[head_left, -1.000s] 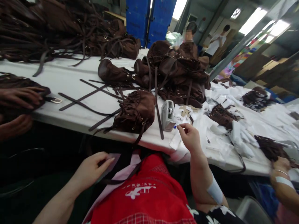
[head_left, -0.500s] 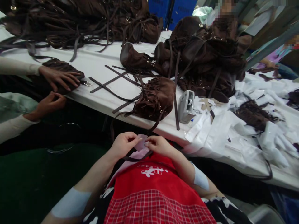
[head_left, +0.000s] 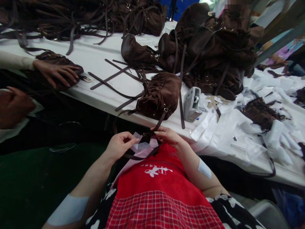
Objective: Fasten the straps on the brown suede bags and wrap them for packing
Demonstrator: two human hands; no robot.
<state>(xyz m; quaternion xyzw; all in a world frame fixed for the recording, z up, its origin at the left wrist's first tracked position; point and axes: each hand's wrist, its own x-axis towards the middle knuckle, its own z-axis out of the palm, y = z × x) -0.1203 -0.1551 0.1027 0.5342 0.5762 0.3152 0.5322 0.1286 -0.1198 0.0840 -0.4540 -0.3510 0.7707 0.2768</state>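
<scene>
A dark brown fringed bag [head_left: 164, 90] lies on its side at the table's near edge, its long straps spread to the left. One brown strap [head_left: 161, 121] hangs from it over the edge toward my lap. My right hand [head_left: 168, 136] is closed on this strap near its lower end. In a pinch of thumb and forefinger, my left hand [head_left: 121, 144] holds a thin translucent plastic wrapper [head_left: 136, 138] above my lap. Another loop of dark strap crosses the front of my red apron [head_left: 143, 178].
A grey-white tape dispenser [head_left: 191, 104] stands right of the bag. Heaps of brown bags [head_left: 209, 51] and white plastic scraps [head_left: 228, 127] cover the right side. At left, a co-worker's hand [head_left: 57, 73] rests on another bag; their other hand [head_left: 14, 106] is lower.
My hands have moved apart; the right has gone from the wrapper up to the strap, while the left keeps the wrapper. The co-worker's lower hand has moved left.
</scene>
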